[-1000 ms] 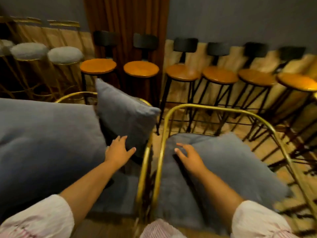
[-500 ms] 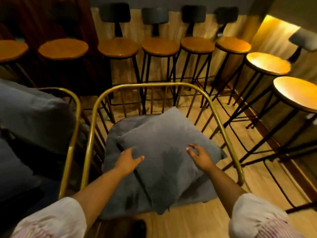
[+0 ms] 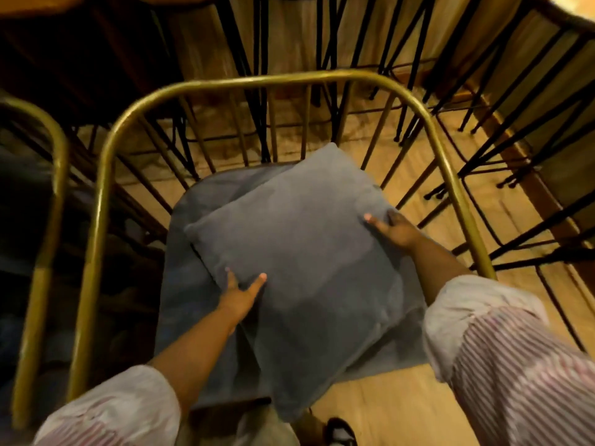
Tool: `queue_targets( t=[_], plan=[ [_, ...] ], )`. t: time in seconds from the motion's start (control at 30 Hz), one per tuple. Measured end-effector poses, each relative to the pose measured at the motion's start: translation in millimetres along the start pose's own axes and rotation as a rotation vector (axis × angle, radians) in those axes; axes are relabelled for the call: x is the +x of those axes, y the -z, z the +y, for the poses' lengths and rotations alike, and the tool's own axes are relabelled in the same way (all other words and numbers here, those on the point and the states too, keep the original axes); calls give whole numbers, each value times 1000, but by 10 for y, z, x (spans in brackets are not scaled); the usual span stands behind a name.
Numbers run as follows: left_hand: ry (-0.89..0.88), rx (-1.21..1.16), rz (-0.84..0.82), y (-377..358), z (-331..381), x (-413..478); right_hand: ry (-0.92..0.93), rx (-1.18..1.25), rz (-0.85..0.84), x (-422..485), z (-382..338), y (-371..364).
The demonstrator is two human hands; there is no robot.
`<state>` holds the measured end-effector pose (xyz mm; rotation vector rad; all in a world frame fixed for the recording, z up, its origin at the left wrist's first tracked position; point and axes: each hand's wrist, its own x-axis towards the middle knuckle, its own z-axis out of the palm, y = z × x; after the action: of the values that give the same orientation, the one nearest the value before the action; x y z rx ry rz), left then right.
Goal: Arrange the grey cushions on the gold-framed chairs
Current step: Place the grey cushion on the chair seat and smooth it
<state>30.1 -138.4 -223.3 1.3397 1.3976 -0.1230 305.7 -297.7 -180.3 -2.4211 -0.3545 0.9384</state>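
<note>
- Head view looks straight down on a grey cushion (image 3: 299, 252) lying skewed like a diamond on the grey seat pad (image 3: 193, 278) of a gold-framed chair (image 3: 257, 79); its near corner hangs past the front edge of the seat.
- Left hand (image 3: 240, 294) rests on the cushion's near-left edge, thumb spread wide from the fingers, which lie flat along the side; whether they curl under the edge cannot be told.
- Right hand (image 3: 397, 231) sits at the cushion's right corner, with the fingers laid close together over the corner. It looks like a light hold, not a tight pinch.
- My reading: a hand at each side lets the person turn the cushion square, then stand it against the far rail of the chair back; the job on this chair looks only part done.
- Second gold chair (image 3: 48, 188) stands just beside on the left, its seat in shadow and its contents too dark to tell.
- Black stool legs (image 3: 322, 43) crowd the far side, over a light wooden floor (image 3: 402, 397).
- Striped sleeves (image 3: 515, 365) are pushed up the forearms, presumably to keep the wrists free.
- No brand, label or readable writing shows anywhere.
</note>
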Motion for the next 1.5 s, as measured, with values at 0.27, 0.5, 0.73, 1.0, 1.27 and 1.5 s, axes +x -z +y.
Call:
queue_targets(
  t=[0.27, 0.5, 0.73, 1.0, 1.27, 1.5],
  plan=[
    [0, -152, 233, -422, -514, 263, -3, 243, -11, 480, 365, 59],
    [-146, -326, 266, -173, -243, 84, 50, 399, 88, 167, 217, 103],
    [-219, -175, 195, 422, 28, -44, 7, 514, 183, -455, 380, -186],
    [-250, -22, 95, 401, -259, 46, -44, 453, 263, -871, 694, -550],
    [-47, 279, 43, 387, -368, 301, -61, 382, 85, -811, 781, -585],
    [-142, 290, -30, 336, -236, -379, -165, 46, 46, -857, 579, -552]
  ],
)
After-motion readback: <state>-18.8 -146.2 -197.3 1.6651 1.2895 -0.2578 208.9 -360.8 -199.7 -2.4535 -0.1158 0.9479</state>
